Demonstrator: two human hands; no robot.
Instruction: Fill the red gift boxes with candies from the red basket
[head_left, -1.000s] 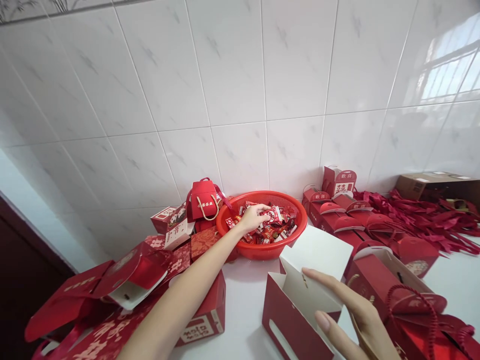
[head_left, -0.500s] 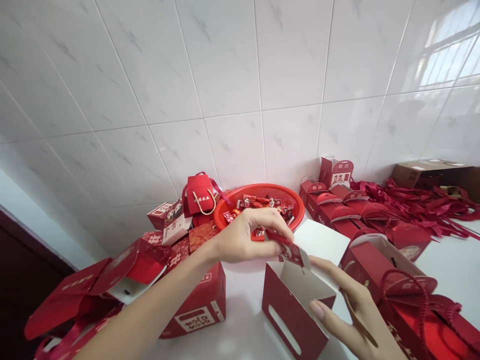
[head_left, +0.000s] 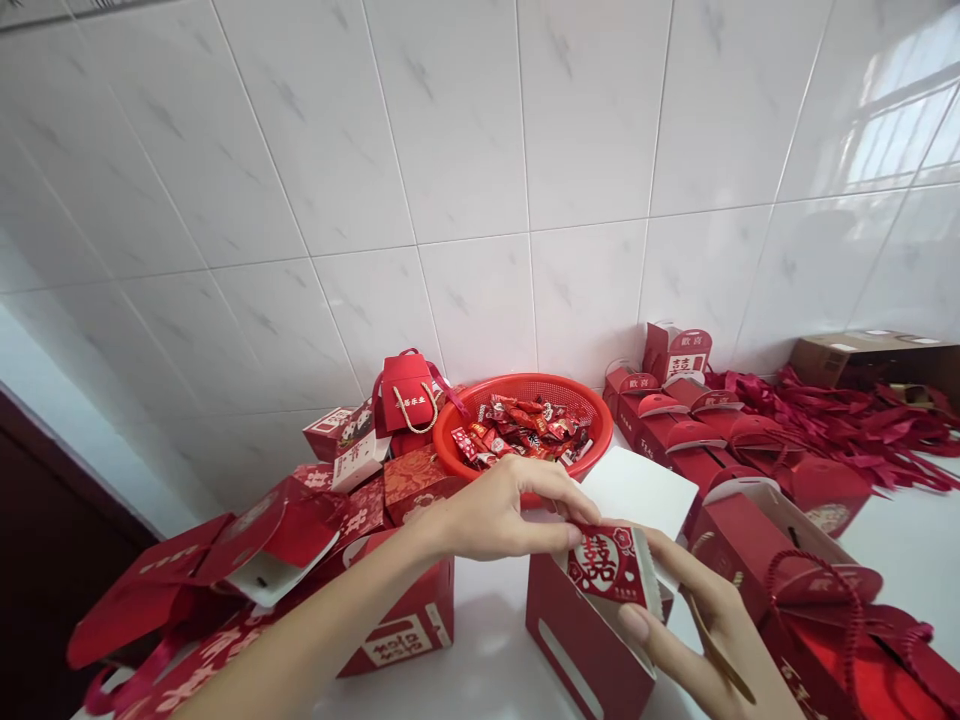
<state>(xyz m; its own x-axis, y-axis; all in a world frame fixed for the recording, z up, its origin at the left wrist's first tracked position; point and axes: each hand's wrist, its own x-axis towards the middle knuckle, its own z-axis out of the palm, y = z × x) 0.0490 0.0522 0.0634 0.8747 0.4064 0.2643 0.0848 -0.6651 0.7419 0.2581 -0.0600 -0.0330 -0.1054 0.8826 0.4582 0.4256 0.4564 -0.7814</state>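
Over an open box (head_left: 579,634), short of the far edge of the table (head_left: 487,640), a red packet (head_left: 604,566) is pinched by the left hand (head_left: 510,510). The right hand (head_left: 716,615) is held spread at the box's rim.

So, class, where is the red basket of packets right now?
In the head view, the red basket stands just right of centre, before the tiled wall and beyond the left hand, red boxes on both sides.
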